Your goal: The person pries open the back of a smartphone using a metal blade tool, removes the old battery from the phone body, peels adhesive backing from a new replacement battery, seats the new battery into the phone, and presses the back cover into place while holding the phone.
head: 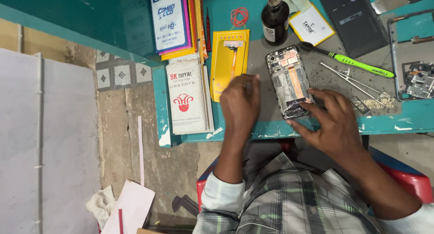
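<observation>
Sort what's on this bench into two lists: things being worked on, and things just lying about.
In hand:
opened phone, with right hand at its lower end
left hand beside it
grey work mat

Lying about:
dark bottle
green-handled screwdriver
tweezers
yellow parts card
boxed screens
red rubber band

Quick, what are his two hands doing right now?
Left hand: loosely curled beside the opened phone, holding nothing visible.
Right hand: open, fingertips on the phone's lower end.

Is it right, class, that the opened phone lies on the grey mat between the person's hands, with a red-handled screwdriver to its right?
Not quite. The head view shows the opened phone on the grey mat between the left hand and right hand, but the screwdriver to its right has a green handle, not red.
</observation>
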Demonstrator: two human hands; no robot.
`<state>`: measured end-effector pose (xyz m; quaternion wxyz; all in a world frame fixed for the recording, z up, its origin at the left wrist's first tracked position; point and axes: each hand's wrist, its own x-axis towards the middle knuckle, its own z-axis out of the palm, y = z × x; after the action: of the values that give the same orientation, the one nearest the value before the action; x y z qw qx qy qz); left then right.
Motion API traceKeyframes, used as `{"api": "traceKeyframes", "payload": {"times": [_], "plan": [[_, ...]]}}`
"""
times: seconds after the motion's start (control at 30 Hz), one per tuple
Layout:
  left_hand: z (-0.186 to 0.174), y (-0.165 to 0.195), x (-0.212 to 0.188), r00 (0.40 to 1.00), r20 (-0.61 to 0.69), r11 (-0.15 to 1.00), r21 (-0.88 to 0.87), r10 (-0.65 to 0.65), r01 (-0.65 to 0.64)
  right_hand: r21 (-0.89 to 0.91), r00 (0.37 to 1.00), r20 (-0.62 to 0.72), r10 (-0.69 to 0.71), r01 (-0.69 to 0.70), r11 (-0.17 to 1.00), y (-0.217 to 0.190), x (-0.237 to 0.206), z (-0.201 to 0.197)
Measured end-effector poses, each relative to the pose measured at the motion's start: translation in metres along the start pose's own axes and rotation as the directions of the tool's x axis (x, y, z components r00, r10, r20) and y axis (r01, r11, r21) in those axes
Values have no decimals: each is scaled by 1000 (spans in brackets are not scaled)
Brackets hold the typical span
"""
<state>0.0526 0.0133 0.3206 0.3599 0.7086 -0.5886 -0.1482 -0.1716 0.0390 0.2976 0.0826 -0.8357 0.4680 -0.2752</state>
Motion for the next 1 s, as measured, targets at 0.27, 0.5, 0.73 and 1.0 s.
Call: {"api": "traceKeyframes", "payload": {"times": [0.27, 0.5, 0.73, 1.0], "plan": [[-19, -19, 25, 987, -121, 939, 339, 106, -59, 174, 990, -109, 85, -65, 983, 13, -6, -1], [-11, -23, 38, 998, -60, 949, 312, -19, 37, 364, 955, -194, 223, -141, 921, 23, -13, -4], [-12, -11, 37, 986, -168, 972, 227, -16, 54, 814, 920, -189, 345, -50, 578, 41, -22, 3], [-30, 3, 18, 968, -247, 998, -57, -50, 37, 998, 897, -28, 442, 0, 63, 75, -42, 7]]}}
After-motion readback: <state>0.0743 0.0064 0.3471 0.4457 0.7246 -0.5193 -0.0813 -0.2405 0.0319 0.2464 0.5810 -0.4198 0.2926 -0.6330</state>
